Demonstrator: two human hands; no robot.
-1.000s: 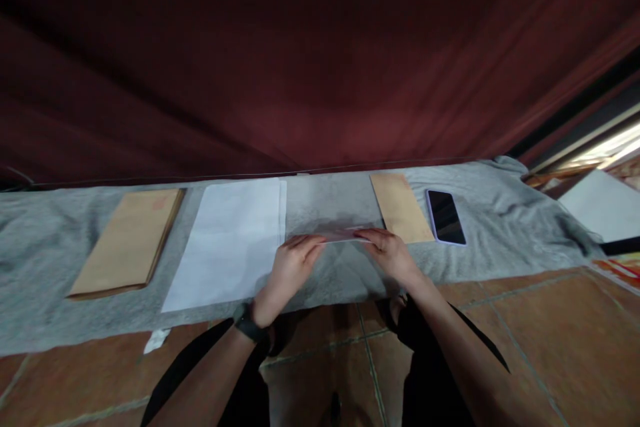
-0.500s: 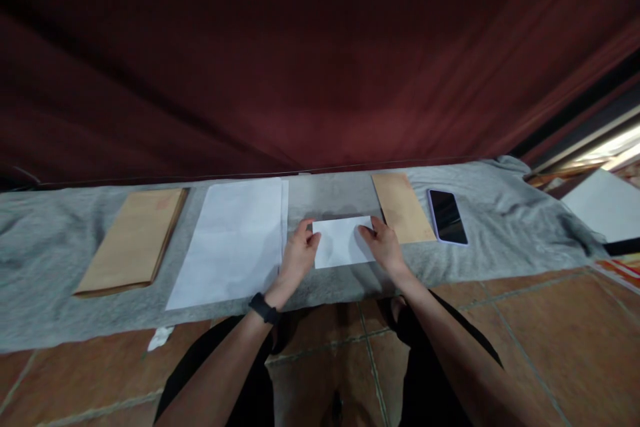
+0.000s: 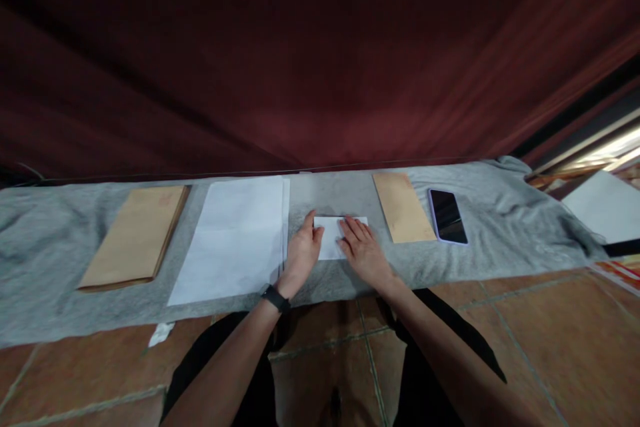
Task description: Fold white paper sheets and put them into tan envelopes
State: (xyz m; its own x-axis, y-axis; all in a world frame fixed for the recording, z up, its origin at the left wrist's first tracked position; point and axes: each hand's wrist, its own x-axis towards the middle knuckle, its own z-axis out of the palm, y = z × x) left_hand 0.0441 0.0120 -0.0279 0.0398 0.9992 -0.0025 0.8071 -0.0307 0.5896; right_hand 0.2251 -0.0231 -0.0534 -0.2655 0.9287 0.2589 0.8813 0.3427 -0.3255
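A folded white sheet of paper (image 3: 330, 237) lies on the grey cloth in front of me. My left hand (image 3: 303, 248) holds its left edge, with the thumb by the near face and the fingers along the side. Spread flat across its right part is my right hand (image 3: 365, 250), fingers stretched out and pressing on the paper; they cover much of that half. To the left is a stack of larger white paper sheets (image 3: 235, 237). A single brown envelope (image 3: 404, 208) lies to the right of my right hand.
A stack of brown envelopes (image 3: 135, 233) sits at the far left. Right of the single envelope lies a phone (image 3: 447, 215) with a purple case. The grey cloth (image 3: 510, 227) ends at a tiled floor (image 3: 540, 320); a dark red drape (image 3: 320, 80) hangs behind.
The folded paper has come down flat onto the cloth. My right hand has let go of its right edge and moved left, opening flat on top. My left hand stays at the left edge.
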